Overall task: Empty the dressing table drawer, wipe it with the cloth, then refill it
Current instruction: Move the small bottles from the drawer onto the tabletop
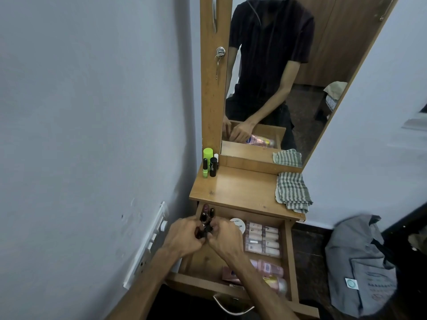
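Note:
The wooden drawer point(289, 257) of the dressing table stands pulled open below the table top point(240, 190). Over its back left corner my left hand point(182, 236) and my right hand point(225, 239) together grip a bunch of small dark nail polish and lipstick bottles point(206, 218). Inside the drawer lie a round white jar point(238, 225), a clear pack of small tubes point(263, 237) and pink bottles point(270, 267). A checked cloth point(292, 190) lies folded on the table top's right side.
A green bottle and dark cosmetic bottles point(209, 163) stand at the table top's back left, below the mirror point(288, 72). A white switchboard point(147, 245) sits on the wall at the left. A grey bag point(360, 266) stands on the floor at the right.

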A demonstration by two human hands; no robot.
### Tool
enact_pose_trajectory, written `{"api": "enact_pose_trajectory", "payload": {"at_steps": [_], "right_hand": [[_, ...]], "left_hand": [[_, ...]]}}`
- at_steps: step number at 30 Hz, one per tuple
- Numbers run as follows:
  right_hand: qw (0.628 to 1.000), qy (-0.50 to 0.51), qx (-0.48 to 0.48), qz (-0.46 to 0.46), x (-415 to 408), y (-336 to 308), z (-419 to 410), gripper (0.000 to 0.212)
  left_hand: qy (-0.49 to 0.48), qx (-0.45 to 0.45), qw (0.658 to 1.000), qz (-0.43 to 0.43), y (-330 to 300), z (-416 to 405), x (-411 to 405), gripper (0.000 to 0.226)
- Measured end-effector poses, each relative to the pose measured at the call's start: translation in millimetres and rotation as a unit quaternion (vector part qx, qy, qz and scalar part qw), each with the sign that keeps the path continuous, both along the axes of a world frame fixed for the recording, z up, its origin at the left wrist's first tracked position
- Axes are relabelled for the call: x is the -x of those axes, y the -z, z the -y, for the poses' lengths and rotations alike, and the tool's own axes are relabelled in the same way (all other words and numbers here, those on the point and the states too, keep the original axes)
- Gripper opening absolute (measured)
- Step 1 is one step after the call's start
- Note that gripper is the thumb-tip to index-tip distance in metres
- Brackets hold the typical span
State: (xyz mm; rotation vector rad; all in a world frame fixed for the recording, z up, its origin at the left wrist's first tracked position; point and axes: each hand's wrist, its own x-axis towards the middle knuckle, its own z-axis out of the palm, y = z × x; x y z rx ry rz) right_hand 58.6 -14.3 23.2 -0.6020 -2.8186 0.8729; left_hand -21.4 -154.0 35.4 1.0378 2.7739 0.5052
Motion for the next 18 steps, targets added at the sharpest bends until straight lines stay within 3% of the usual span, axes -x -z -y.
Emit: {"api": "enact_pose_trajectory", "payload": {"at_steps": [11, 18], "right_hand": [[1.0, 0.004, 0.004, -0.008, 3.6, 12.2, -2.1, 0.024], [1.0, 0.0, 0.001, 0.01, 6.0, 20.9, -7.6, 0.024]], "left_hand": [[-0.008, -0.011, 0.999, -0.029, 14.9, -6.0, -7.5, 0.015], [-0.004, 0.019, 0.999, -0.04, 22.4, -8.7, -8.5, 0.025]]}}
